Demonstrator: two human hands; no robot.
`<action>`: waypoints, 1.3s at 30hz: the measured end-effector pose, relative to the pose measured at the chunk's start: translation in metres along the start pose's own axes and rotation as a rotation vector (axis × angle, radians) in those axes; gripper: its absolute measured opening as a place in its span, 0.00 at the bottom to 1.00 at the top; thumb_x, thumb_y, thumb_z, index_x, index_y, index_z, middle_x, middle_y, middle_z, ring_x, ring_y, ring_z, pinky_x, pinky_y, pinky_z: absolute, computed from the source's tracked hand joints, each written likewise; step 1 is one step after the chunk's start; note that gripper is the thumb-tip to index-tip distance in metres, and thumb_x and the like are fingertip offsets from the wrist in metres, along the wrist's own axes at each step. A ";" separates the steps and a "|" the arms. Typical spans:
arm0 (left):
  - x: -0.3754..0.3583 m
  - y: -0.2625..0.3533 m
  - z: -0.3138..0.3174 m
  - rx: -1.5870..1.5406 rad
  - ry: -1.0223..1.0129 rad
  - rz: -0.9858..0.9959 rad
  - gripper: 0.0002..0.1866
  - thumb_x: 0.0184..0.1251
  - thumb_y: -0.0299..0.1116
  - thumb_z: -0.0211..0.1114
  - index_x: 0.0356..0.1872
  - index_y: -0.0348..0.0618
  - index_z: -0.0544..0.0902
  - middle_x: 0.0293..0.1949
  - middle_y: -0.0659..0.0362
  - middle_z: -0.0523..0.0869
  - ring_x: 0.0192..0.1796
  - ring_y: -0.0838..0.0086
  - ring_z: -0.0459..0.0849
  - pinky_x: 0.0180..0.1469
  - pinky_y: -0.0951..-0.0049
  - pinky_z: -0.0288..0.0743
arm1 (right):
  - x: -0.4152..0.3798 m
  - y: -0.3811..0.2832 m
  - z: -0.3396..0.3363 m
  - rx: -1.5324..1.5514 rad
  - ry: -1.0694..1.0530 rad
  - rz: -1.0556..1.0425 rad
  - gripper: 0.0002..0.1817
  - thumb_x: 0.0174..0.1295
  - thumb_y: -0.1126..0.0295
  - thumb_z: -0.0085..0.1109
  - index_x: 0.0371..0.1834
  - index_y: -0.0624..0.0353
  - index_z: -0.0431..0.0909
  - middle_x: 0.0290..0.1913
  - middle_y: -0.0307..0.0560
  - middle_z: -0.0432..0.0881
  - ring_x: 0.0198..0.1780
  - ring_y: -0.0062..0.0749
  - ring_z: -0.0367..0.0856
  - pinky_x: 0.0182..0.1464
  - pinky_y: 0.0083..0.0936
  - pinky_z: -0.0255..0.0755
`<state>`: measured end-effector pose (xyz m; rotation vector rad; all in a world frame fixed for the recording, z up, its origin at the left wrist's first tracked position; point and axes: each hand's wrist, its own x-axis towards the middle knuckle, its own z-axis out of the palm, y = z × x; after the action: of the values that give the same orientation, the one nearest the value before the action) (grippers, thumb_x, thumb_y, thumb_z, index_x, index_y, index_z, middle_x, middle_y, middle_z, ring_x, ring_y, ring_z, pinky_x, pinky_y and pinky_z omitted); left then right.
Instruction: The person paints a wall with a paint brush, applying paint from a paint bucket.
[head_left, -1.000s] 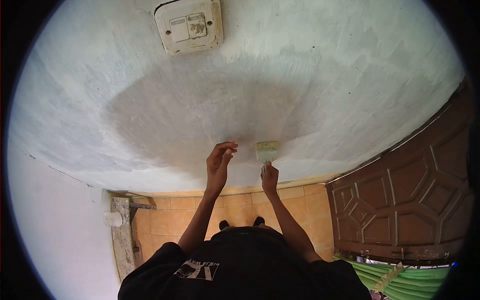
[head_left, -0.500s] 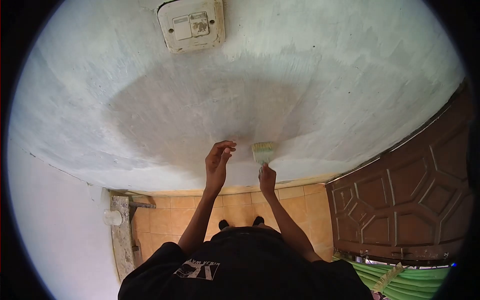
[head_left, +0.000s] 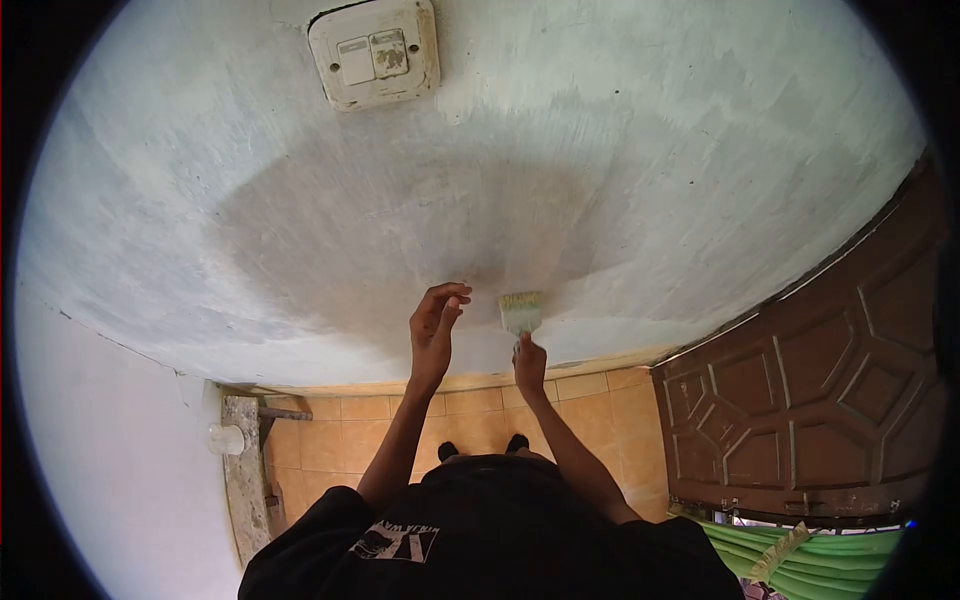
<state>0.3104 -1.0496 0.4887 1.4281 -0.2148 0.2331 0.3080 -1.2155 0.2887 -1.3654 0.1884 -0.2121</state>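
My right hand (head_left: 530, 362) is closed round the handle of a paint brush (head_left: 520, 312), whose pale green ferrule and yellowish bristles point up at the wall. My left hand (head_left: 433, 325) is raised to the left of the brush, fingers curled and thumb near the fingertips; whatever lies between them is too small to make out. Both hands are in front of the pale wall (head_left: 700, 190), which shows a large darker grey patch. Whether the bristles touch the wall is unclear.
A worn light switch (head_left: 375, 55) is on the wall above. A brown panelled door (head_left: 830, 400) stands at the right, with a green curtain (head_left: 820, 555) below it. At the left a glass jar (head_left: 227, 438) sits on a wooden bench (head_left: 245, 490). Orange tiles (head_left: 475, 425) cover the floor.
The brush and my right hand have shifted slightly left and the brush head is a little lower. My left hand has hardly moved. The switch appears slightly further left.
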 end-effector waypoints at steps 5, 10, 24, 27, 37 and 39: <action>0.002 -0.004 -0.002 -0.016 0.005 0.006 0.12 0.74 0.35 0.55 0.50 0.40 0.78 0.48 0.59 0.82 0.50 0.74 0.78 0.53 0.72 0.70 | 0.019 -0.047 0.014 0.074 -0.072 -0.117 0.24 0.75 0.59 0.44 0.17 0.52 0.58 0.16 0.28 0.55 0.18 0.13 0.52 0.20 0.20 0.48; 0.000 -0.006 0.002 -0.019 -0.004 -0.003 0.12 0.74 0.34 0.54 0.50 0.40 0.77 0.48 0.59 0.82 0.50 0.74 0.78 0.53 0.72 0.70 | 0.041 -0.045 0.014 0.078 -0.103 -0.156 0.25 0.75 0.57 0.44 0.17 0.54 0.57 0.16 0.28 0.55 0.19 0.13 0.52 0.20 0.20 0.49; -0.002 0.003 0.001 0.025 -0.007 0.011 0.12 0.74 0.35 0.55 0.50 0.39 0.78 0.49 0.58 0.82 0.50 0.74 0.78 0.53 0.72 0.70 | 0.040 -0.057 0.015 0.039 -0.072 -0.215 0.27 0.74 0.53 0.43 0.16 0.53 0.58 0.15 0.29 0.56 0.18 0.15 0.54 0.21 0.20 0.50; -0.004 0.004 0.002 0.018 -0.005 -0.015 0.12 0.74 0.34 0.55 0.50 0.39 0.78 0.48 0.58 0.82 0.50 0.74 0.78 0.53 0.72 0.70 | 0.036 -0.031 0.009 0.020 -0.060 -0.144 0.27 0.75 0.52 0.40 0.16 0.50 0.54 0.15 0.28 0.53 0.16 0.13 0.51 0.18 0.18 0.47; -0.004 0.002 0.003 0.010 0.008 -0.008 0.11 0.74 0.34 0.55 0.49 0.39 0.78 0.48 0.58 0.82 0.50 0.74 0.78 0.52 0.72 0.70 | 0.032 -0.065 0.016 0.118 -0.100 -0.169 0.26 0.74 0.53 0.44 0.18 0.52 0.57 0.17 0.28 0.54 0.19 0.14 0.53 0.20 0.19 0.49; -0.006 -0.002 0.004 -0.029 0.019 -0.017 0.11 0.74 0.34 0.54 0.49 0.39 0.78 0.48 0.59 0.82 0.50 0.74 0.78 0.52 0.71 0.70 | 0.042 -0.069 0.021 0.115 -0.111 -0.194 0.26 0.74 0.53 0.44 0.18 0.52 0.56 0.17 0.28 0.54 0.19 0.14 0.52 0.20 0.19 0.49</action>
<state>0.3056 -1.0536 0.4861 1.3977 -0.1893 0.2285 0.3512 -1.2200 0.3600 -1.2766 -0.0490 -0.3038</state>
